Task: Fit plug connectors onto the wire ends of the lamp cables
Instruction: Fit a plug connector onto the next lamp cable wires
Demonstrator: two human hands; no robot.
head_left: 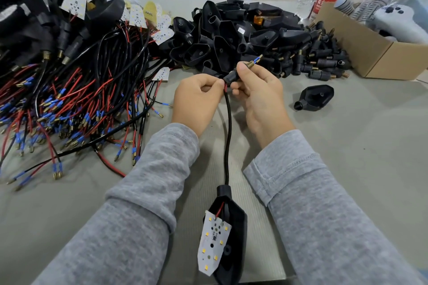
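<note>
L hand [196, 99] pinches the black cable [228, 127] just under the plug connector [231, 77]; R hand [259, 90] grip is curled round the connector, brass tip w/ blue wire end poking out above. Cable runs down from connector to lamp housing [234, 243] w/ LED board [213, 240] on the table [347, 146], nearest the camera.

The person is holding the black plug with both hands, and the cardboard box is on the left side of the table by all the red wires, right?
Not quite. The brown cardboard box sits on the right side of the table, away from the red wires piled on the left. The rest holds: the left hand and right hand both hold the black plug connector. The head view shows it.
</note>
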